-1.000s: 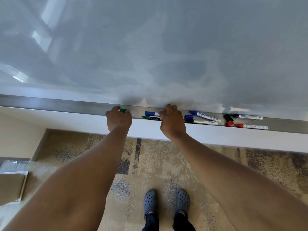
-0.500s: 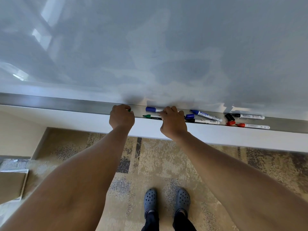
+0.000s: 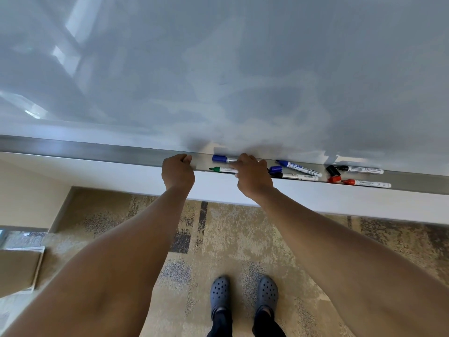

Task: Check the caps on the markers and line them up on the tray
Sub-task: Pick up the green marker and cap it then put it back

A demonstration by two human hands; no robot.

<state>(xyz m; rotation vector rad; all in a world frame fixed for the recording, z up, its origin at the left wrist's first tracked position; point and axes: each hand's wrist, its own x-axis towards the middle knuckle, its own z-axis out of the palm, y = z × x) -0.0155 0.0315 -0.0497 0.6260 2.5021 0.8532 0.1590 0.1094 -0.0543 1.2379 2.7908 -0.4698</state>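
A long metal tray runs under the whiteboard. My left hand is a closed fist on the tray's front edge, and the green cap seen earlier is hidden inside it. My right hand lies over the barrel of the uncapped green marker, fingers curled on it, one fingertip touching the blue-capped marker. To the right lie an uncapped blue marker with a loose blue cap, a black-tipped marker, a black marker beside a black cap, and a red marker beside a red cap.
A white wall ledge sits under the tray. Patterned carpet covers the floor, with my blue clogs on it. A brown box stands at the lower left.
My left fist has closed over the green cap, which showed at its fingertips a second ago, and shifted slightly right. My right hand stays on the green marker.
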